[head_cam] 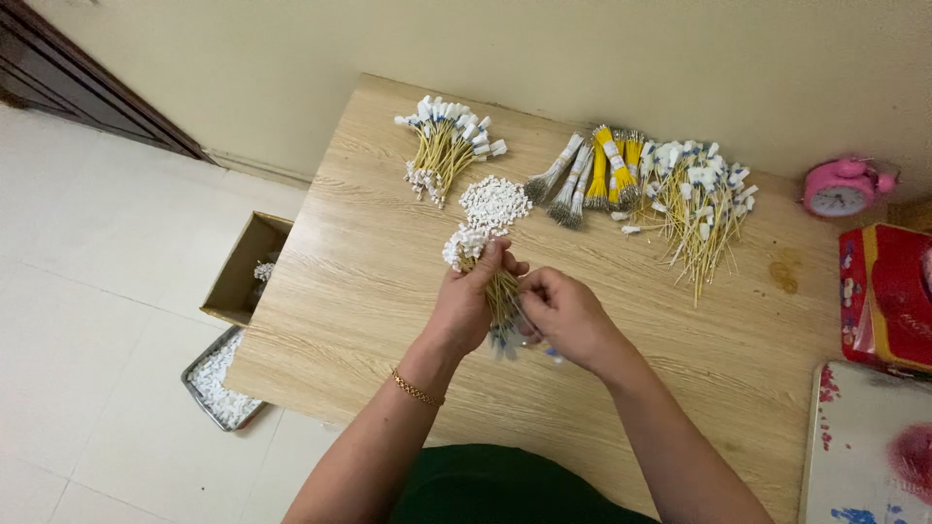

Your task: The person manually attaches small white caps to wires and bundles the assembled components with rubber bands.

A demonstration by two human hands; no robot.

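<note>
Fingers (pixel 490 254) of the left hand (pixel 466 306) close around a bundle of yellow wires (pixel 500 291) above the desk (pixel 369 262), while the right hand (pixel 563 312) pinches its lower ends, seemingly mid-gathering; evening them calls for a steady grip.

Pale wood-grain rectangular tabletop (pixel 369 262) pushed against a plain cream wall (pixel 485 49). Glossy white tiled floor (pixel 87 291) on the left. Dark brown wooden door frame (pixel 68 82) in the upper left corner.
</note>
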